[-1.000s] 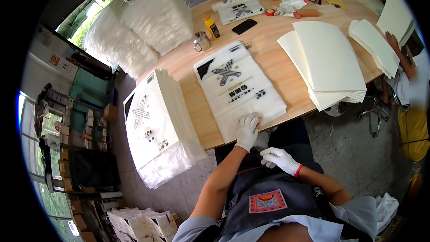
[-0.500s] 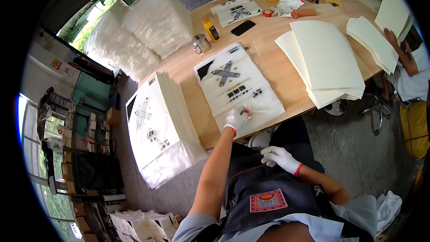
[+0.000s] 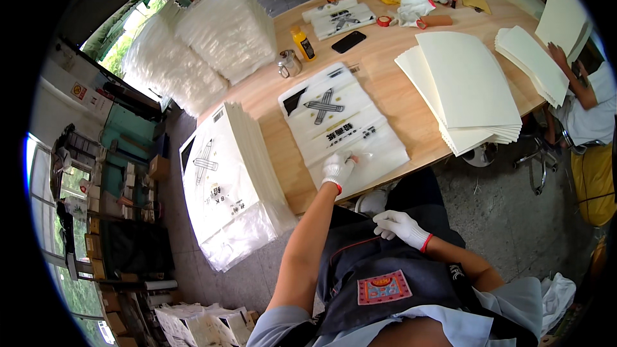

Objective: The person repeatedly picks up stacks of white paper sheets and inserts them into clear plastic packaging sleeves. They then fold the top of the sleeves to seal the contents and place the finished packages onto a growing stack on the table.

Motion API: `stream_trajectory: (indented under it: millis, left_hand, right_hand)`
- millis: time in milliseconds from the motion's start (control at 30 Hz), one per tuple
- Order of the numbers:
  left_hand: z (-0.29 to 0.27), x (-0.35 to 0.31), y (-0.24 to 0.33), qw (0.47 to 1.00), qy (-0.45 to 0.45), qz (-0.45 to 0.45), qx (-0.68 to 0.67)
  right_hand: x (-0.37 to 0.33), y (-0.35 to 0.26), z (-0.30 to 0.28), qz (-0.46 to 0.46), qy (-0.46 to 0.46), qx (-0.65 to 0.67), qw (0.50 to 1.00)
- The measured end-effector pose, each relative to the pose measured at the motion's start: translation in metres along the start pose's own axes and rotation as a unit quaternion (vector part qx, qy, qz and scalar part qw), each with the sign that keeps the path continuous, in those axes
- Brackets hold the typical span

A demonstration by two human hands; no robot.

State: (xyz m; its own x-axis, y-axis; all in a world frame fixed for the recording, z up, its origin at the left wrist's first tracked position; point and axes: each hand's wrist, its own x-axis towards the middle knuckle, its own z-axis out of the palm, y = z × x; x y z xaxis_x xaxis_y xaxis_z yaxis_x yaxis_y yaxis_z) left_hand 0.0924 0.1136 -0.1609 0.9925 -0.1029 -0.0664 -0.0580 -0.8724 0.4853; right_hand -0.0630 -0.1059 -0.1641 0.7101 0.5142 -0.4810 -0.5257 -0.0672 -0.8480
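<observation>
Near the front edge of the table [image 3: 378,71] lies a flat white bag [image 3: 344,125], black-cornered, printed with crossed pencils. The left hand [image 3: 337,168] touches its near end, fingers bent; whether they pinch film, I cannot tell. Over the lap, the right hand [image 3: 402,227] curls loosely, its grip unclear. Wood strips separate bag from stack [image 3: 215,186], left, and paper [image 3: 475,83], right.

Bag [image 3: 350,127], dead center: bold black characters [image 3: 339,133], crossed pencils [image 3: 324,106]. Bag stack [image 3: 222,177], 9 o'clock: similar print plus barcode [image 3: 218,115]. Wall sign [image 3: 78,90], 10ish: red ring. Apron patch [image 3: 384,287], 5: lettering, kinda tiny.
</observation>
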Motion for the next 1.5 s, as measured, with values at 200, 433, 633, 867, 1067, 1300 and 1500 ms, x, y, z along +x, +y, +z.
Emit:
stream_trajectory:
  millis: [200,433,633,867,1067,1300,1500]
  left_hand:
    - [-0.017,0.000,0.016,0.993,0.109,0.053,0.008]
    - [-0.022,0.022,0.028,0.979,0.189,0.044,-0.065]
    - [-0.105,0.024,0.025,0.715,0.224,0.043,-0.661]
    - [-0.101,0.014,0.054,0.857,0.102,0.012,-0.504]
    - [-0.116,0.009,0.077,0.903,0.138,0.038,-0.405]
    - [-0.133,-0.005,0.060,0.851,0.135,-0.004,-0.508]
    - [-0.085,-0.013,0.079,0.828,0.082,-0.058,-0.551]
  right_hand:
    - [0.045,-0.040,-0.012,-0.158,0.069,-0.052,0.984]
    - [0.191,-0.066,-0.049,-0.172,0.270,-0.142,0.937]
    - [0.136,-0.082,-0.043,-0.050,0.216,-0.228,0.948]
    - [0.056,-0.152,-0.016,-0.158,0.136,-0.130,0.969]
    - [0.116,-0.180,0.005,-0.283,0.267,-0.400,0.830]
    - [0.108,-0.140,-0.024,-0.134,0.156,-0.519,0.830]
    - [0.066,-0.143,-0.018,-0.185,0.300,-0.320,0.879]
